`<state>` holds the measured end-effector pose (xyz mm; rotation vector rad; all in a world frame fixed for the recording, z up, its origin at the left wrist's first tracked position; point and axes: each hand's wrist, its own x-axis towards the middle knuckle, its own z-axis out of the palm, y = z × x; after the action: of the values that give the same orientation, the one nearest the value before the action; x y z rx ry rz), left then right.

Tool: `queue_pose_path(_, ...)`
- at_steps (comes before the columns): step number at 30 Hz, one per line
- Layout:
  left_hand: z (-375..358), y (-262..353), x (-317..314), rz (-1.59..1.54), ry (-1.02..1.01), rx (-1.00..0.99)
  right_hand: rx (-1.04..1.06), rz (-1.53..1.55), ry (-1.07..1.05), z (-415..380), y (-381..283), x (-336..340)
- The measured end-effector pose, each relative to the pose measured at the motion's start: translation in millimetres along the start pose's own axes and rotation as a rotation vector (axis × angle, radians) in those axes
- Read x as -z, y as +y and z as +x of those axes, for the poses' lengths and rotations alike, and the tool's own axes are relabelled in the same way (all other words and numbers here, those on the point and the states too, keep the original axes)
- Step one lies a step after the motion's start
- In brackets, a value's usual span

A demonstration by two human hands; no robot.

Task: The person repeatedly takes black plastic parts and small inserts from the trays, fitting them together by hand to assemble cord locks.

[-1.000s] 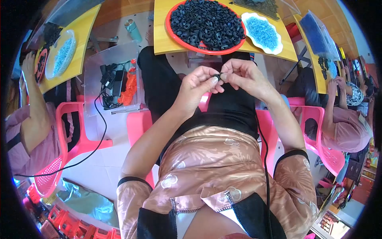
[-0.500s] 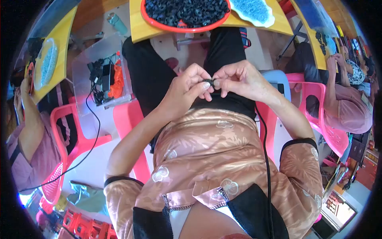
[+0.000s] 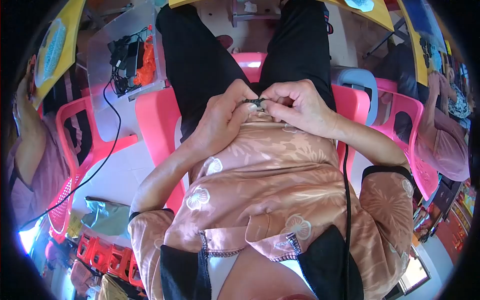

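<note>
A small black part (image 3: 255, 101), short and narrow, is pinched between my two hands close to my belly. My left hand (image 3: 225, 114) has thumb and fingertips closed on its left end. On the right end, the thumb and forefinger of my right hand (image 3: 302, 107) press together, with the other fingers curled. The part's exact kind is too small to make out, and fingertips cover both its ends.
A yellow table (image 3: 370, 19) with the edge of a white dish (image 3: 361, 4) lies ahead. A clear bin (image 3: 100, 60) of black cables stands to the left. Co-workers sit on both sides on pink chairs (image 3: 95, 145). A black cord (image 3: 346, 210) runs down my right side.
The view has tipped down towards my body, so the red tray of black pieces has left the frame. Both hands are nearer my belly, still pinching the small black part.
</note>
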<state>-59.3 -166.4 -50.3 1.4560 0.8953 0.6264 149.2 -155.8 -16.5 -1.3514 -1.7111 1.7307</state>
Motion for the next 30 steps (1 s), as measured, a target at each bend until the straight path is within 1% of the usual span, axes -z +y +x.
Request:
queue_pose_path(2, 0.4, -3.8, -0.7, 0.034, 0.008, -0.035, 0.0, 0.015, 0.021, -0.2, 4.6, -2.8)
queue_pose_path(5, -0.5, -7.4, -3.0, 0.041, 0.028, 0.012, -0.021, 0.026, 0.055, 0.4, 13.4, -7.8)
queue_pose_path(8, 0.8, -16.5, -9.3, -0.071, 0.065, -0.027, -0.036, 0.062, 0.082, 0.8, 15.7, -10.8)
queue_pose_path(11, 3.0, -18.5, -7.2, -0.162, 0.023, 0.068, -0.104, 0.166, -0.01, 3.6, 11.5, -1.8)
queue_pose_path(14, 5.3, -15.2, -9.5, -0.23, 0.034, 0.017, -0.19, 0.405, -0.236, 12.9, 16.0, 22.0)
queue_pose_path(15, 5.1, -14.9, -8.6, -0.144, 0.015, -0.016, -0.234, 0.441, -0.278, 15.2, 20.5, 26.9)
queue_pose_path(16, 4.2, -17.0, -11.2, -0.166, 0.024, -0.058, -0.245, 0.445, -0.3, 16.5, 20.6, 28.3)
queue_pose_path(18, 2.8, -17.2, -8.7, -0.114, -0.02, -0.091, -0.238, 0.439, -0.347, 17.6, 19.9, 26.4)
queue_pose_path(20, 1.1, -18.6, -8.2, -0.105, -0.052, -0.065, -0.243, 0.445, -0.347, 16.1, 22.2, 21.9)
queue_pose_path(21, -0.5, -14.4, -5.1, -0.086, -0.109, 0.001, -0.236, 0.412, -0.338, 15.4, 24.4, 19.9)
queue_pose_path(25, 0.8, -17.2, -12.1, -0.354, -0.06, 0.018, -0.129, 0.323, -0.248, 10.9, 24.3, 14.0)
queue_pose_path(28, 1.0, -23.5, -11.3, -0.439, -0.086, 0.016, -0.078, 0.366, -0.235, 11.8, 25.4, 12.7)
queue_pose_path(30, 0.0, -20.4, -11.1, -0.469, -0.08, 0.031, -0.08, 0.368, -0.23, 11.8, 24.5, 11.7)
